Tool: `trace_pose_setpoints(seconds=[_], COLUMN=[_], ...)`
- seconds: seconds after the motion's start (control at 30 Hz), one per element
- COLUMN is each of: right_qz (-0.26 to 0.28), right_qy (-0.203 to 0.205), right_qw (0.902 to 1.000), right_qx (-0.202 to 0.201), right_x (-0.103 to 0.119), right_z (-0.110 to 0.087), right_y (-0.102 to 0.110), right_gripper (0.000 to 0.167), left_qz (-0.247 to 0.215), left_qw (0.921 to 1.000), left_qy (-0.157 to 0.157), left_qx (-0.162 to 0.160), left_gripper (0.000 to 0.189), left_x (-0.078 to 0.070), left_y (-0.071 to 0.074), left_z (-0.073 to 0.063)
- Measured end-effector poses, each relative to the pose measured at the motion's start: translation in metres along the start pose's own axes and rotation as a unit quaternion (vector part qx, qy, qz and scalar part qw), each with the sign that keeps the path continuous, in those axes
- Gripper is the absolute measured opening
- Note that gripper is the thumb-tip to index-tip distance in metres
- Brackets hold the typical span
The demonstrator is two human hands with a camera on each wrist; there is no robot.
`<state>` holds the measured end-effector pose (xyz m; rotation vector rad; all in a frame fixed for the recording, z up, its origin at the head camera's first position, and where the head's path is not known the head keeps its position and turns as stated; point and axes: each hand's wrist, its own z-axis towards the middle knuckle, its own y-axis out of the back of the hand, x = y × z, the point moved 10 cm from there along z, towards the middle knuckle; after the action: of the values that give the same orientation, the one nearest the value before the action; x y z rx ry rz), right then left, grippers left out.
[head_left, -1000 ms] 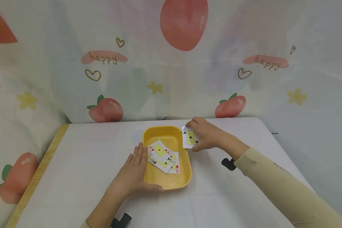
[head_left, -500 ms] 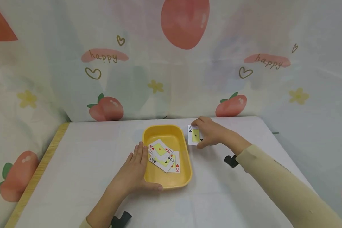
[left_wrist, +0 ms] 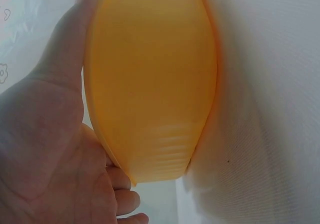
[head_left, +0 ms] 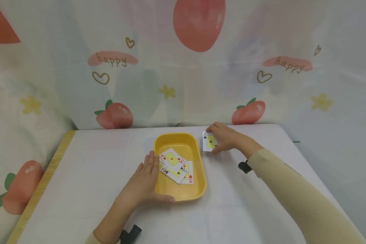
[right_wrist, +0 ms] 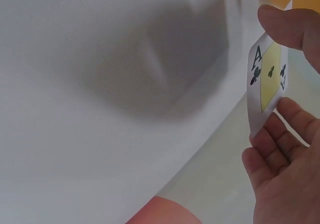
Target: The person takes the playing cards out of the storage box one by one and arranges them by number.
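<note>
In the head view, a yellow plastic tray (head_left: 177, 194) stands on the white-covered table. Inside it lie overlapping playing cards: an ace of diamonds (head_left: 171, 158), a two of clubs (head_left: 170, 172) and a heart card (head_left: 190, 177) that looks like a three. My left hand (head_left: 141, 184) rests against the tray's left side, fingers straight, thumb along the near rim. To the right of the tray, my right hand (head_left: 227, 137) pinches an ace of clubs (head_left: 210, 141) by opposite edges. The right wrist view shows this card (right_wrist: 270, 79) held off the cloth, slightly bent, casting a shadow.
Behind the table (head_left: 94, 189) hangs a printed backdrop (head_left: 183, 74) with fruit and "happy" lettering. A wooden strip (head_left: 45, 179) edges the table's left side. Dark straps (head_left: 245, 167) with small blocks sit at the wrists.
My right hand has carried the ace of clubs from the tray's right rim a little to the right and away from me. The left hand and the cards in the tray stay put.
</note>
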<state>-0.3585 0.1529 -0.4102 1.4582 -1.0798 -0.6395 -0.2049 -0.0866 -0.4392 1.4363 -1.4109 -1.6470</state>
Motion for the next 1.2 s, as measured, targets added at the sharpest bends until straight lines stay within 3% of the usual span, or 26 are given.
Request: trace_pose_setpoints(seconds=[0.3,0.43,0.73,1.2], right_qz=[-0.007,-0.011,0.008,-0.008], right_qy=[-0.010,0.004,-0.012,0.002], right_qw=[0.9998,0.9998,0.9992,0.9985], right_qx=[0.013,0.018,0.036,0.055], right_x=[-0.005,-0.004,-0.012,0.002], right_z=[0.009,0.013,0.024,0.037], right_y=[-0.002,-0.002,-0.015,-0.021], right_gripper=[0.082,0.082,0.081,0.082], left_qz=[-0.003,0.001,0.005,0.005], left_qw=[0.9999,0.9999,1.0000,1.0000], left_qy=[-0.012,-0.010,-0.002,0.006], left_qx=[-0.005,-0.004,-0.003,-0.005], left_gripper=[0.149,0.148,0.149,0.150], left_x=[-0.003,-0.004,-0.002,0.001], left_y=[0.002,0.002,-0.001,-0.001], left_z=[0.000,0.000,0.001,0.001])
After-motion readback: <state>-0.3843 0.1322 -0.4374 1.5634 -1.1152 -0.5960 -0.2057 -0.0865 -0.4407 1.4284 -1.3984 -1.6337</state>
